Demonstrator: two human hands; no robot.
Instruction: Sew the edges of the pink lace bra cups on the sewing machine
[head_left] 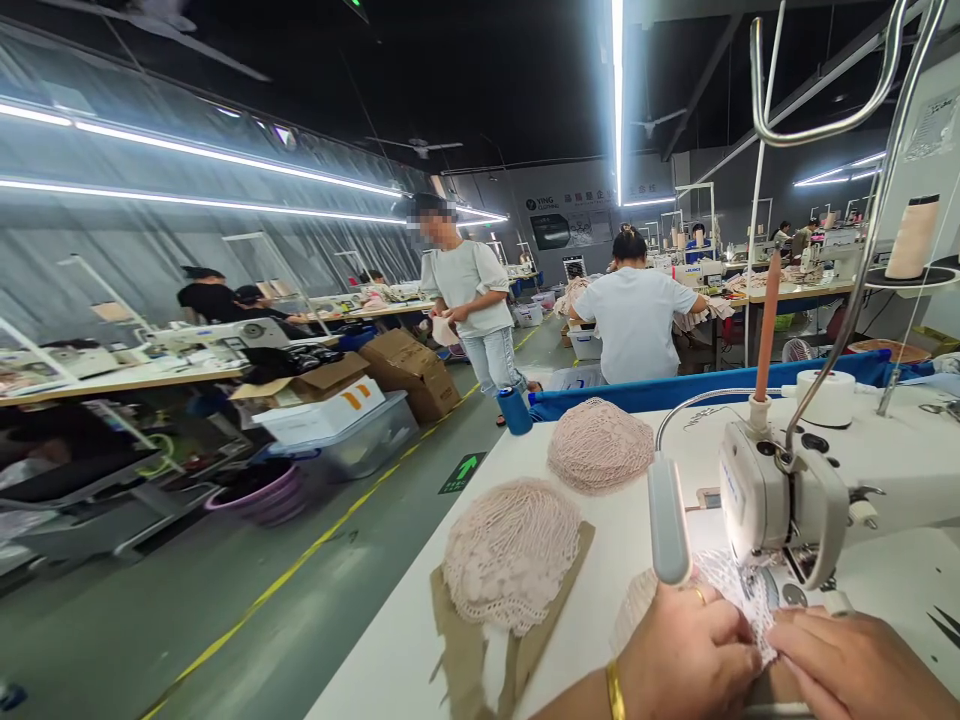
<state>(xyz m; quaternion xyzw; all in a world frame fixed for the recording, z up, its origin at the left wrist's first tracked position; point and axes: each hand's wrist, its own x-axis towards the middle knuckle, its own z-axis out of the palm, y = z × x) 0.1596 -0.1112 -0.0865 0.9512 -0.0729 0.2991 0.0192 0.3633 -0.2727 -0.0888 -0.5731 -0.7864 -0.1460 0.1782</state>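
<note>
A white sewing machine (757, 490) stands on the tabletop, its lamp (669, 520) lit at the left of the head. Beneath the presser foot lies a piece of pale lace (724, 572). My left hand (679, 645), with a gold ring and bracelet, is curled and closed on the lace just in front of the needle area. From the other side, the bent fingers of my right hand (862, 655) grip the lace's near edge. To the left sit two beige lace cups, a nearer one (517, 550) on a tan cardboard piece (457, 640) and a farther one (600, 447).
Dark scissors (946, 625) lie at the right edge. A blue thread spool (514, 410) stands at the table's far left corner, and a white cone (825, 397) behind the machine. One person stands in the aisle (469, 290); another sits ahead, back turned (632, 320).
</note>
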